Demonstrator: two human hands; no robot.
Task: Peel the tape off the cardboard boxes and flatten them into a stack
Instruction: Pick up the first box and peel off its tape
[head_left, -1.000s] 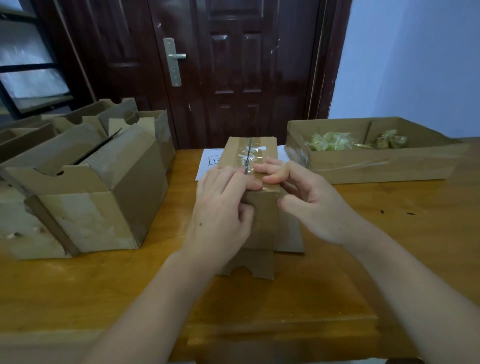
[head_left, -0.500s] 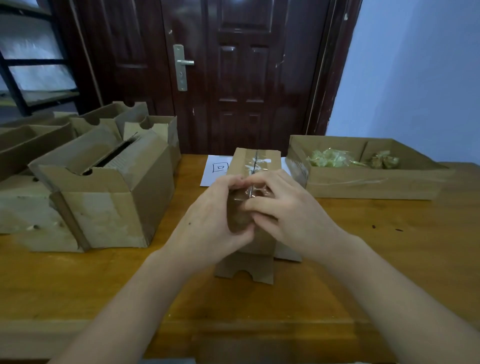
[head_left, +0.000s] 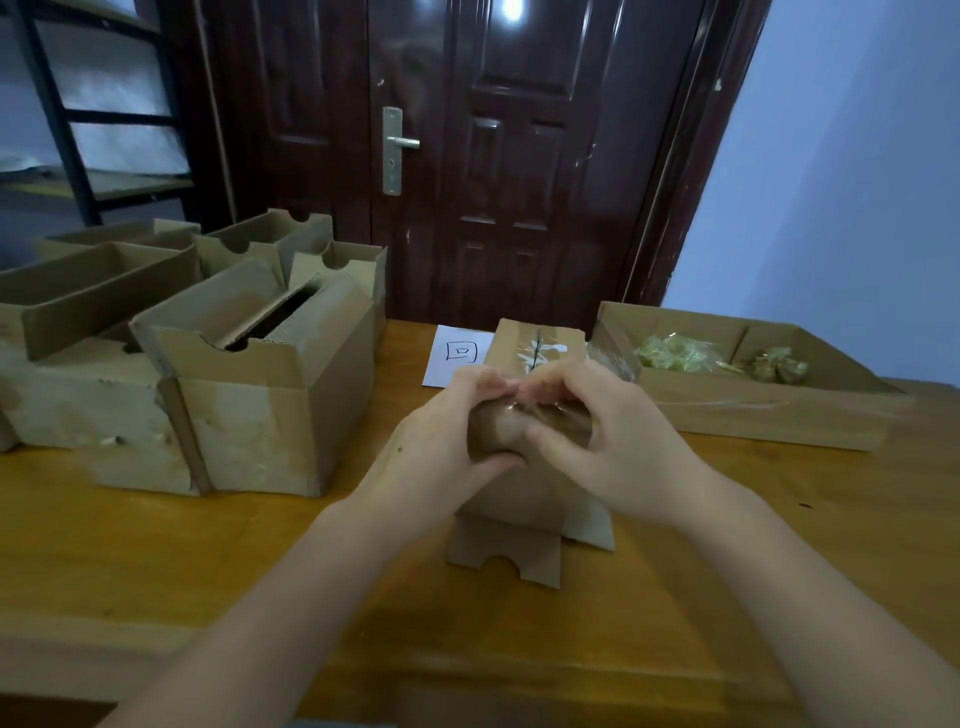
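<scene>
Count, head view:
- Hands: 2, the left hand and right hand, at frame centre.
- Narrow taped box: 1, centre.
- Opened cardboard boxes: about 5 in the left-side cluster; exact count unclear where they overlap.
- Shallow tray box: 1, right, with 2 compartments.
- Crumpled tape wads: 2 heaps, one per compartment.
- Paper sheet: 1.

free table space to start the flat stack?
Bare wood in front of the taped box, between the forearms and toward the near edge, and right of it below the tray box. Crowded on the left, where the open boxes cluster.
</scene>
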